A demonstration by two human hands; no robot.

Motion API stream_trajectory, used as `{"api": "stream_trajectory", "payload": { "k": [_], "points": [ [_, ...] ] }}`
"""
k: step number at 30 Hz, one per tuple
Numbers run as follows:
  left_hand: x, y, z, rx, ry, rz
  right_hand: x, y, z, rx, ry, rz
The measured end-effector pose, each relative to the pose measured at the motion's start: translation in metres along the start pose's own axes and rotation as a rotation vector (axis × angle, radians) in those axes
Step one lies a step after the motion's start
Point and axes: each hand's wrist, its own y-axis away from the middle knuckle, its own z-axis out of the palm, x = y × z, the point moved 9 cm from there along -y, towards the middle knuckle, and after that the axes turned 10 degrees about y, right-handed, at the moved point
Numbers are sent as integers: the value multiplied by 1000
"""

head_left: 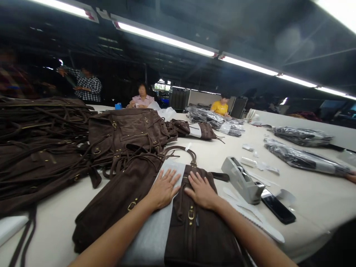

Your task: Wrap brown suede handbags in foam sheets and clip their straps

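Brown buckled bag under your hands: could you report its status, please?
Left hand spread over pale strip. Right hand spread on brown buckled bag. Strip lying across bag. Tape dispenser close by, right.

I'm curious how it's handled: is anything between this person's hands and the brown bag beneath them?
Under the left hand, yes: a pale grey strip lies on the brown bag. Nothing visible separates the right hand from the bag.

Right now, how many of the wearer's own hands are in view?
2: the left hand lies on the pale strip on the brown bag, the right hand on the bag beside that strip. Neither is hidden.
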Motion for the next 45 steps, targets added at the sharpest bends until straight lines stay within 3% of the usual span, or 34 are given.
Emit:
{"api": "stream_trajectory", "payload": {
  "k": [2, 5, 8, 12, 16, 18, 20, 24, 31, 35, 37, 39, 41, 43, 45],
  "points": [
    [-2, 5, 1, 1, 1, -7, 0, 7, 31, 19, -36, -45],
    [-1, 5, 0, -7, 16, -20, 0, 24, 48, 59, -39, -82],
    [-1, 3, 1, -18, 21, -28, 0, 28, 43, 36, 13, -91],
    [-2, 3, 5, 9, 9, -27, -4, 9, 29, -94, 156, -64],
    [0, 8, 6, 48, -18, -26, -24, -35, 6, 7, 263, -105],
    [1, 10, 5, 65, -35, -23, -32, -58, 15, 35, 261, -165],
    [1, 11, 6, 65, -44, -27, -31, -75, 41, -22, 228, -192],
    [1, 15, 11, 61, -22, -42, -18, -87, 80, -76, 185, -200],
    [16, 41, 16, 67, 38, -52, -15, -86, 77, -61, 215, -238],
    [25, 57, 8, 77, 111, -77, -20, -83, 75, -80, 232, -222],
    [29, 66, -5, 129, 166, -71, -23, -76, 72, -108, 225, -200],
    [28, 81, -32, 256, 199, -64, -26, -63, 65, -148, 190, -192],
    [24, 105, -73, 445, 167, -74, -26, -41, 49, -158, 134, -208],
    [11, 134, -121, 620, 57, -150, -15, -16, 22, -79, 99, -195],
    [-14, 164, -164, 710, -101, -375, 12, 13, -11, 74, 128, -87]
  ]
}}
